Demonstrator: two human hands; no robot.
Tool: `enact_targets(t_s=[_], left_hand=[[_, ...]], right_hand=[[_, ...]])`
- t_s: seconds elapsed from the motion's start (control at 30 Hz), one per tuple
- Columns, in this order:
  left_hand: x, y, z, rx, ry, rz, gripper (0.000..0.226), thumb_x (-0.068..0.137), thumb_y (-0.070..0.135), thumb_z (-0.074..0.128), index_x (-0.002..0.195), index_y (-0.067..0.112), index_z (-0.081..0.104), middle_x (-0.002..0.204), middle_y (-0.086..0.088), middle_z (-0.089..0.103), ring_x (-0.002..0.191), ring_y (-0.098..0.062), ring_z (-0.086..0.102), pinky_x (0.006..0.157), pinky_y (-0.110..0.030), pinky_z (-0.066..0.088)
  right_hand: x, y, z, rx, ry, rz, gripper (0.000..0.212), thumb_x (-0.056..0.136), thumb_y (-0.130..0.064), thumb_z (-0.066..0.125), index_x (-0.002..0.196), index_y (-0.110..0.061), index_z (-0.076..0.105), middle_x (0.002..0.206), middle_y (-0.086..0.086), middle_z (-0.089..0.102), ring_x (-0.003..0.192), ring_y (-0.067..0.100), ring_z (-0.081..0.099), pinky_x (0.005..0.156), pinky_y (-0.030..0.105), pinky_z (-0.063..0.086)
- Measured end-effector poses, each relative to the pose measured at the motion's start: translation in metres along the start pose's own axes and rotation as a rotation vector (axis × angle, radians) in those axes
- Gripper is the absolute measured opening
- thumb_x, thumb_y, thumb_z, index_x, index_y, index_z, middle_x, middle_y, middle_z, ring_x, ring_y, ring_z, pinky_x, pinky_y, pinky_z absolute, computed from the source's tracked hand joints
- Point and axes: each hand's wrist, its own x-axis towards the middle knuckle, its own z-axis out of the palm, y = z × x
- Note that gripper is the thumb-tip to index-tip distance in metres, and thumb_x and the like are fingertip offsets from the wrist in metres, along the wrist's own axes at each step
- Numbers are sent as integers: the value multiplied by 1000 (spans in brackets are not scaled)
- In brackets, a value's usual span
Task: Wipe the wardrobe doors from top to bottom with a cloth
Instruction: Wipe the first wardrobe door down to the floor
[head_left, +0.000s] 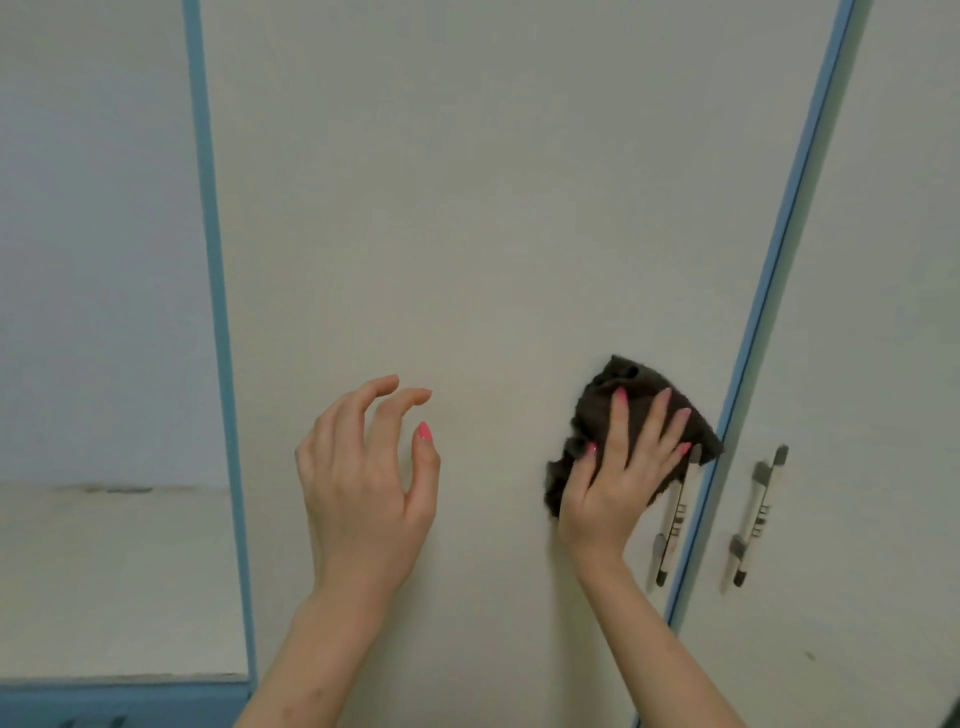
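A pale wardrobe door (467, 208) with blue edging fills the middle of the view. My right hand (618, 473) presses a dark brown cloth (597, 410) flat against this door, near its right edge and just beside a metal handle (672, 519). The cloth covers the top of that handle. My left hand (363, 483) hovers in front of the door's lower middle, fingers curled and apart, holding nothing. A second wardrobe door (883, 312) stands to the right with its own metal handle (756, 514).
A blue vertical strip (218, 312) borders the door on the left. Beyond it lies a pale wall (93, 234) and a light ledge (114, 571) with a blue front edge at the bottom left.
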Motion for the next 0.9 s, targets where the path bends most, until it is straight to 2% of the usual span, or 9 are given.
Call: enact_targets(t_s=[0.1, 0.17, 0.27, 0.4, 0.47, 0.57, 0.63, 0.73, 0.9], left_hand=[[-9, 0, -1, -7, -27, -13, 29, 87, 25, 44, 108, 20, 63, 117, -2, 60, 110, -17, 48, 88, -31, 32], [-13, -3, -2, 2, -42, -13, 29, 86, 25, 44, 108, 20, 63, 117, -2, 60, 109, -17, 48, 87, -29, 31], [-17, -10, -6, 19, -58, -23, 29, 87, 26, 44, 108, 20, 63, 117, -2, 60, 109, -18, 49, 87, -28, 30], [-18, -26, -16, 36, -71, -13, 30, 88, 25, 44, 109, 18, 63, 116, -4, 61, 108, -20, 51, 87, -31, 34], [-17, -33, -22, 65, -72, -9, 30, 88, 25, 45, 110, 18, 63, 117, -4, 61, 108, -20, 51, 87, -31, 34], [-14, -40, -27, 97, -74, -44, 30, 89, 26, 44, 112, 18, 62, 118, -4, 60, 109, -23, 52, 88, -33, 34], [-11, -43, -30, 105, -76, -67, 31, 89, 26, 44, 113, 18, 60, 120, -3, 59, 110, -21, 50, 88, -32, 34], [-10, -51, -35, 83, -65, -74, 29, 89, 26, 46, 113, 18, 60, 121, -3, 59, 110, -21, 50, 89, -29, 32], [-6, -64, -38, 68, -24, -89, 30, 91, 28, 43, 113, 16, 59, 123, -7, 57, 112, -21, 47, 91, -31, 33]], right_hand=[[-13, 14, -4, -23, -71, -92, 48, 92, -17, 40, 140, -13, 36, 155, 10, 15, 145, 33, 3, 116, 55, 1], [-14, 22, -6, -36, -102, -141, 48, 91, -17, 41, 139, -14, 36, 155, 10, 15, 145, 32, 2, 116, 55, 1], [-25, 31, -13, -43, -150, -213, 50, 89, -17, 41, 139, -17, 37, 159, -1, 4, 145, 32, 1, 116, 54, -1], [-43, 23, -11, -56, -192, -268, 66, 89, -20, 43, 149, -34, 19, 159, -5, -1, 145, 32, -3, 114, 59, -2], [-43, 2, -3, -109, -232, -379, 67, 89, -25, 44, 149, -36, 15, 160, -1, 0, 145, 35, -4, 112, 63, 0], [-42, -53, 16, -164, -323, -503, 60, 89, -32, 49, 145, -33, 29, 155, 11, 16, 143, 41, 5, 110, 66, 7], [-43, -101, 31, -159, -338, -470, 53, 92, -39, 49, 143, -33, 35, 154, 13, 22, 141, 43, 13, 109, 66, 12], [-37, -166, 49, -130, -335, -368, 47, 98, -47, 34, 144, -38, 30, 154, 9, 20, 142, 38, 16, 109, 64, 15], [-36, -195, 68, -126, -307, -330, 45, 100, -46, 23, 144, -39, 30, 155, 1, 25, 144, 30, 15, 113, 57, 12]])
